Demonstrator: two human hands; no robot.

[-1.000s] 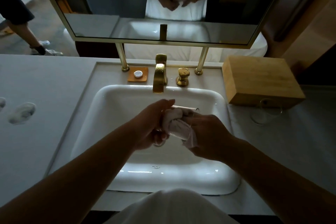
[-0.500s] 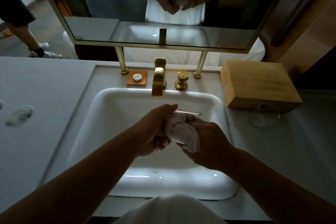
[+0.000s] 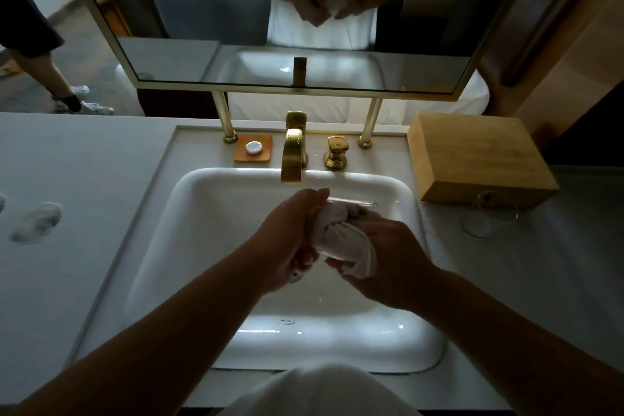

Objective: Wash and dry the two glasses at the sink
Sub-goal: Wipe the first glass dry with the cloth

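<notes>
sink [image 3: 216,213]: we work over its basin
second glass [image 3: 491,219]: on the counter, right of the sink
held glass [image 3: 351,202]: slippery, fragile; left hand [image 3: 287,240] wraps its wall
cloth [image 3: 341,236]: soft; right hand [image 3: 388,257] grips it inside the held glass

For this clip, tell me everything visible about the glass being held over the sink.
The glass is clear and mostly hidden: only its thin rim and a bit of wall show, tilted with the mouth facing away from the person, above the white sink. The left hand wraps its side. A bunched white cloth is stuffed into it and spills out over the right hand, which grips the cloth. No water runs.
</notes>
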